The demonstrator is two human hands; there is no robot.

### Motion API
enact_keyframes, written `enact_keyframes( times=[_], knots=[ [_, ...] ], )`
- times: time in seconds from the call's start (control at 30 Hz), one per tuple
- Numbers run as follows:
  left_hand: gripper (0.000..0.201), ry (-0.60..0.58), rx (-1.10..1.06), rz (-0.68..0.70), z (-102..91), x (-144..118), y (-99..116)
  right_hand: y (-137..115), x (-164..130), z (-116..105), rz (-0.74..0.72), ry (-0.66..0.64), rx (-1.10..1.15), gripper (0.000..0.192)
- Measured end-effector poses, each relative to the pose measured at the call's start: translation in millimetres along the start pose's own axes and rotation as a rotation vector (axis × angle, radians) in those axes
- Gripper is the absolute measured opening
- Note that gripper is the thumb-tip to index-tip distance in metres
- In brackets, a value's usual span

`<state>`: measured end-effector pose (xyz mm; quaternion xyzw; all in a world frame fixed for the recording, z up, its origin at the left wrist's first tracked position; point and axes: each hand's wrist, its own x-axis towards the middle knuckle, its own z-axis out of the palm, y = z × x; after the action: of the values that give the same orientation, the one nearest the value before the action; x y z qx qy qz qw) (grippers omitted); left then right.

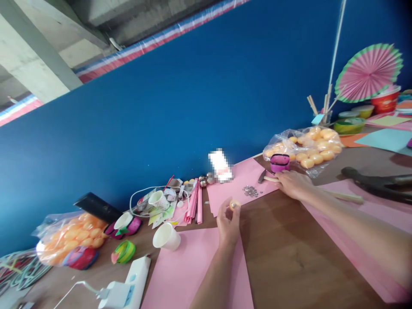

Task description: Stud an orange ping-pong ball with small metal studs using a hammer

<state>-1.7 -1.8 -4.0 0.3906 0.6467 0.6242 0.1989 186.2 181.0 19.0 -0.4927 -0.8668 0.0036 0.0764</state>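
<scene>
The left hand (228, 223) is up off the pink paper (193, 266), with its fingertips pinched tight on a small orange ball (234, 204). Something shiny sits on the ball, too small to tell what. Just left of those fingers lies a white paper cup (166, 237) on its side. A bit past the fingertips there is a little pile of silver bits (250, 191) on another pink sheet.

Farther off, the right hand (292, 183) rests on the table. Its fingers curl down onto a small hammer (267, 177), but I cannot tell if they grip it. Just beyond them stands a pink cup (280, 162), and behind it a bag of orange balls (310, 148).

It looks like the shiny bit is being fixed to the ball. The ball must be held steady and the hammer lifted gently.
</scene>
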Motion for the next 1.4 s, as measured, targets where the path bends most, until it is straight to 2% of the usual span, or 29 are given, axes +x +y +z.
enact_keyframes(
  times=[0.17,0.4,0.6,0.7,0.87,1.03,1.23,1.4],
  knots=[
    [0.042,-0.025,-0.053,-0.03,-2.4,2,-5,2,3,1,0.015,-0.016,-0.006,0.021],
    [0.053,-0.041,-0.074,-0.057,-0.2,3,-6,-13,-7,-7,0.021,0.18,-0.02,0.024],
    [0.052,0.001,-0.076,-0.071,1.3,4,-8,-39,-28,-20,-0.257,0.527,0.151,0.027],
    [0.051,-0.011,-0.066,-0.082,0.7,3,-5,-50,-38,-24,-0.411,0.607,0.24,0.026],
    [0.047,-0.011,-0.09,-0.051,1.3,1,-1,-59,-47,-24,-0.531,0.621,0.297,0.026],
    [0.032,-0.037,-0.062,-0.006,2.1,1,-3,-64,-49,-19,-0.603,0.562,0.286,0.031],
    [0.039,-0.037,-0.076,-0.007,2.4,1,-3,-64,-50,-17,-0.515,0.601,0.284,0.031],
    [0.036,-0.069,-0.046,-0.013,3.0,-1,3,-65,-49,-16,-0.581,0.616,0.183,0.031]
  ],
)
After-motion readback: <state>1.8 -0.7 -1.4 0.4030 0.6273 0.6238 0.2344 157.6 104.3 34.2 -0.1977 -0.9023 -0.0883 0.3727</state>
